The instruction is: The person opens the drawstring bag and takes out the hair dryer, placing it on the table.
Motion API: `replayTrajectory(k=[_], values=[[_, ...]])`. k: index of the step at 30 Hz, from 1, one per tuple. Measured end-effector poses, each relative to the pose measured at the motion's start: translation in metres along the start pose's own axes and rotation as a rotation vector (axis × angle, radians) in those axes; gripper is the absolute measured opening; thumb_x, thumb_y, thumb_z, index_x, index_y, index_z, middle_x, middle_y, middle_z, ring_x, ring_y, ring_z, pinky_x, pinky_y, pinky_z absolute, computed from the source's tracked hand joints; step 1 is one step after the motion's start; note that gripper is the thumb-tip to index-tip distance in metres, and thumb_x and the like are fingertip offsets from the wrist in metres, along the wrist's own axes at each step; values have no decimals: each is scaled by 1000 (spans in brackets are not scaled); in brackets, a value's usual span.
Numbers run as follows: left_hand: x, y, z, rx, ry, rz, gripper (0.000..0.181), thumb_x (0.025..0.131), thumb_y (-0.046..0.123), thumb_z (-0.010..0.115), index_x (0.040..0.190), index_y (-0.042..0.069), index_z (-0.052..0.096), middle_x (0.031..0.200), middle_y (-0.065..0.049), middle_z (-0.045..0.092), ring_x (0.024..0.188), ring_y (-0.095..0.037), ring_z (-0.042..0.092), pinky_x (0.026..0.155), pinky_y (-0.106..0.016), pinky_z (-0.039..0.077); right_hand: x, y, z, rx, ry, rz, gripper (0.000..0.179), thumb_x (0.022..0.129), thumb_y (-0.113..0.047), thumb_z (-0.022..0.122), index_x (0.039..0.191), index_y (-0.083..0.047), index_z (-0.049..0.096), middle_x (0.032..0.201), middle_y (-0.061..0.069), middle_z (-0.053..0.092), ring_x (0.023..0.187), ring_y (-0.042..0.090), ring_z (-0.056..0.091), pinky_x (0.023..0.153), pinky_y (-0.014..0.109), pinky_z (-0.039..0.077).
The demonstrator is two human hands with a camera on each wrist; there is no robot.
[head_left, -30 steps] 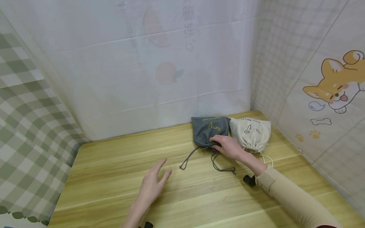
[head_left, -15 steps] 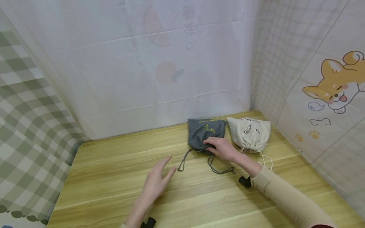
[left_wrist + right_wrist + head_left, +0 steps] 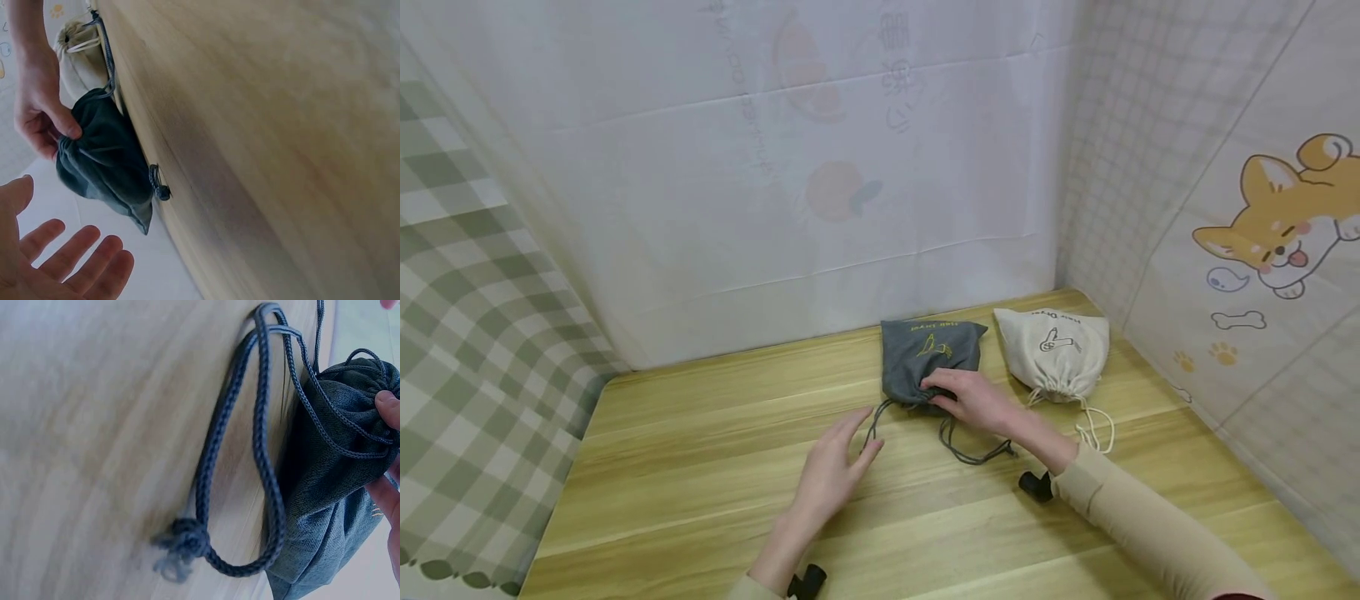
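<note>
A dark grey drawstring bag (image 3: 906,362) with a yellow hair dryer print lies at the back of the table. My right hand (image 3: 973,400) pinches its gathered neck between thumb and fingers; the right wrist view shows the thumb on the cloth of the bag (image 3: 337,512). Its knotted cords (image 3: 269,456) trail onto the wood. My left hand (image 3: 831,471) hovers to the left of the bag with fingers spread, near one cord and holding nothing. In the left wrist view the open fingers of my left hand (image 3: 62,256) are apart from the bag (image 3: 103,156).
A cream drawstring bag (image 3: 1056,358) with a dark hair dryer print lies to the right of the grey one. White cloth (image 3: 700,208) hangs behind the wooden table (image 3: 700,467). A printed curtain stands at the right, and green checked cloth (image 3: 467,333) at the left.
The grey bag has slid left and slightly nearer with my right hand, widening the gap to the cream bag. My left hand has moved right, closer to the grey bag.
</note>
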State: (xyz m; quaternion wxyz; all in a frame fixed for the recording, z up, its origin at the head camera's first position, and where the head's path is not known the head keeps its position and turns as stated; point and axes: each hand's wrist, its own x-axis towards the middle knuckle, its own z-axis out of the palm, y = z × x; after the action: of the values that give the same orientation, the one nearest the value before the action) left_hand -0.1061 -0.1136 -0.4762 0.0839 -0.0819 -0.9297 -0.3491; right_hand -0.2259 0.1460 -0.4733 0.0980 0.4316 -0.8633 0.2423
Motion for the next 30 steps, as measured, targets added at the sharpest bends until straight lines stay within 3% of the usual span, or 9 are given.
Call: replayTrajectory(k=[9,16,25,30], values=[[6,2,4,12,6,29,50,101,30,72,147,14,61,146,-9,67,135,-31,65,109,-50,56,1,-9,6,4,2,-64,22,93,-8,78,114,-10,75,109,4,77,98,19,76,83,36,63],[13,6,7,61,13,97,52,96,26,78,144,11,63,142,-12,69,131,-31,68,108,-48,57,1,-19,6,23,4,-106,23,92,-6,78,114,-10,75,109,4,78,98,19,76,83,36,63],[22,7,14,133,-21,148,46,89,16,84,132,5,71,135,-14,73,126,-32,70,106,-47,58,-1,-30,8,103,3,-101,23,91,-4,78,113,-8,74,109,5,78,100,20,76,87,36,63],[25,7,16,131,-7,166,32,87,11,85,117,4,78,118,-10,78,110,-27,76,95,-42,62,0,-33,9,125,-1,-118,23,91,-4,78,113,-8,74,109,5,78,100,20,76,86,35,63]])
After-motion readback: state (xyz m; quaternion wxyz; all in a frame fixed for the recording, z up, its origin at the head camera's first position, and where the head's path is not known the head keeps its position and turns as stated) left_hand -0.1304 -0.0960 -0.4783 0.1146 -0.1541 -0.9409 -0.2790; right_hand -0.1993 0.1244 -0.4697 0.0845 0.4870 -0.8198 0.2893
